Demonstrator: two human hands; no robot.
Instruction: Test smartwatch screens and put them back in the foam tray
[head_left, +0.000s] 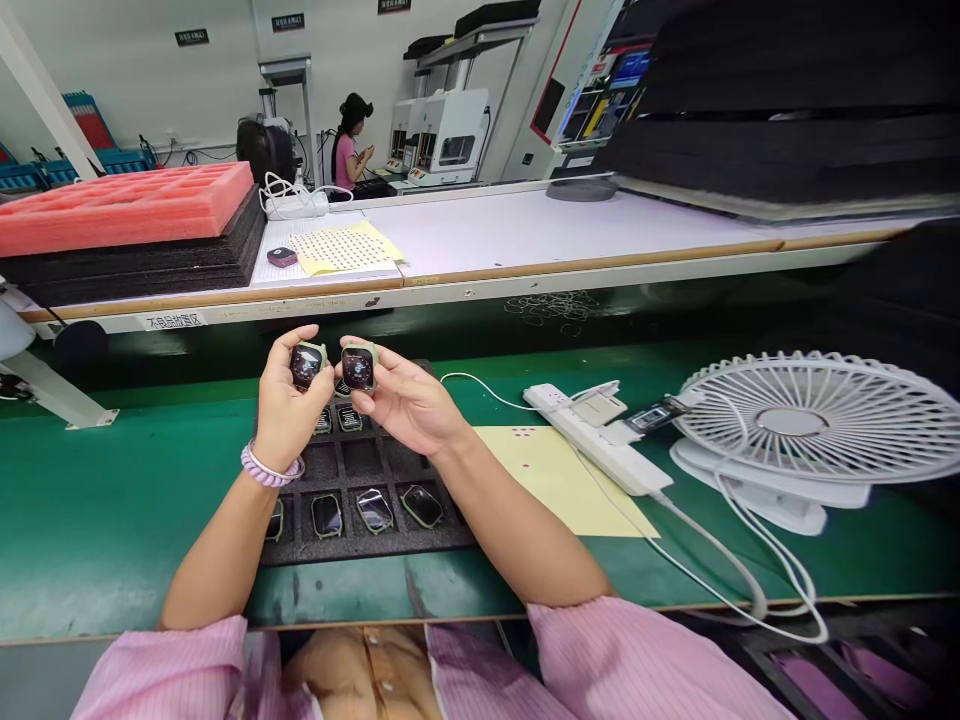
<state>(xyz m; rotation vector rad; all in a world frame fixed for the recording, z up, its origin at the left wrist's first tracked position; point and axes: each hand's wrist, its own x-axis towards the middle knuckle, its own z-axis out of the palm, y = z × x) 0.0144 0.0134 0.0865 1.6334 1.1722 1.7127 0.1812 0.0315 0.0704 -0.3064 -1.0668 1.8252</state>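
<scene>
Two hands [289, 408] [414, 402] each grip one lit watch [306, 366] [358, 369] above a black foam tray [345, 549] of similar watches [327, 516].

The watches [358, 370] had pale green frames and black faces. The tray [390, 545] was dark grey, the table [112, 480] green, the fan [793, 422] white. Fine stripes lined the pink sleeves [630, 660]; reddish dots marked the yellow paper [566, 490].

Watches [327, 516] in tray [352, 548] on bench [112, 490]; power strip [600, 445], fan [795, 422] right; foam stack [124, 222] on shelf [480, 225] behind, left
</scene>
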